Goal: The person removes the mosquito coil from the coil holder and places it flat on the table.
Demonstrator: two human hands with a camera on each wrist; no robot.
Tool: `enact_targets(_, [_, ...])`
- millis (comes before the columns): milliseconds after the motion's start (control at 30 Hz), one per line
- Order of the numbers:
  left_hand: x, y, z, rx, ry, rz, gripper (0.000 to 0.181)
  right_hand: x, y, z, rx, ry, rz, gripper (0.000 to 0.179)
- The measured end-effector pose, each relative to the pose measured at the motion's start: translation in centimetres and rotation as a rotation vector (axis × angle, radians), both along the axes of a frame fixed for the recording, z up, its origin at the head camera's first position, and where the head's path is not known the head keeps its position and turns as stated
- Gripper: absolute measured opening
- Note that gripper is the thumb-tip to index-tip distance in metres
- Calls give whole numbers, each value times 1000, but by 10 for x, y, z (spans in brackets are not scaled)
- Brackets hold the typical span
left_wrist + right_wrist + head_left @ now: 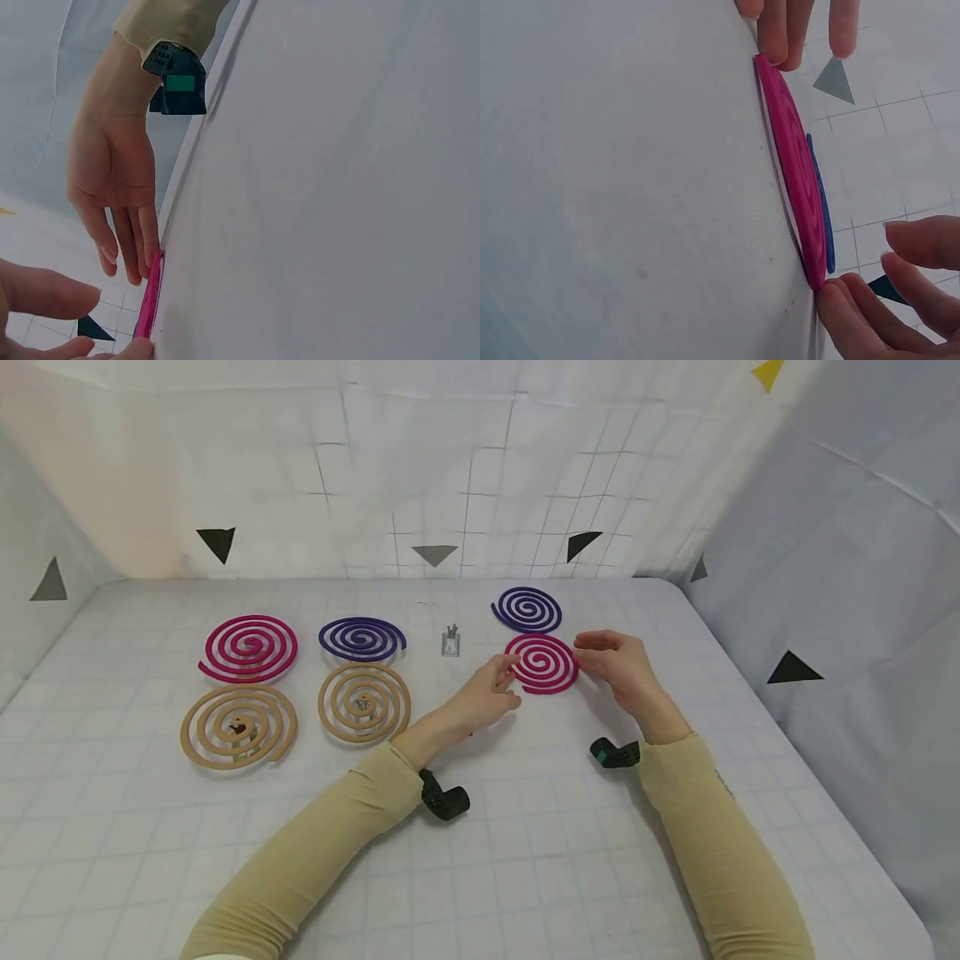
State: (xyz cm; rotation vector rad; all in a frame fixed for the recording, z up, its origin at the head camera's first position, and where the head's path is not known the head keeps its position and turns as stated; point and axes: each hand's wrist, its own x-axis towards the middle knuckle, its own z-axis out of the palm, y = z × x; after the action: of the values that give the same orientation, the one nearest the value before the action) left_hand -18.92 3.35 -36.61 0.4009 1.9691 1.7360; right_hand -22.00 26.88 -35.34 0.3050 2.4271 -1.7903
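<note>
A pink mosquito coil (542,664) lies flat on the table between my two hands. My left hand (480,695) touches its left edge with the fingertips. At its right edge are the fingertips of my right hand (618,668), fingers extended. In the right wrist view, the pink coil (791,165) is seen edge-on with left fingers at one end and right fingers at the other. The left wrist view shows the right hand (116,169) with long, straight fingers beside the coil. A dark purple coil (527,610) lies just behind the pink one.
On the left lie another pink coil (252,648), another purple coil (362,639) and two tan coils, one left (197,735) and one right (405,702). A small metal coil stand (451,643) sits mid-table. White cloth walls (862,568) border the table.
</note>
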Motion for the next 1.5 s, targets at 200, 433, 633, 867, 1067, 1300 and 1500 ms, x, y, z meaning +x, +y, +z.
enact_targets(200, [-3,1,-4,4,14,19,69,-1,-3,-4,-23,28,-13,47])
enact_targets(433, [-6,8,-7,36,30,51,70,-4,-5,-7,-93,52,-15,51])
enact_targets(633, [-5,12,-6,34,37,57,72,-6,-7,-11,-171,58,-10,53])
enact_targets(867, [-3,13,-5,22,32,61,71,-7,-7,-13,-193,58,-13,53])
enact_targets(1067, [-2,12,-3,23,34,58,71,-7,-6,-12,-200,58,-18,53])
enact_targets(1300, [-2,12,-4,22,34,61,71,-7,-7,-11,-220,51,-26,53])
enact_targets(1500, [-2,12,-4,17,32,58,71,-6,-8,-10,-188,55,-28,53])
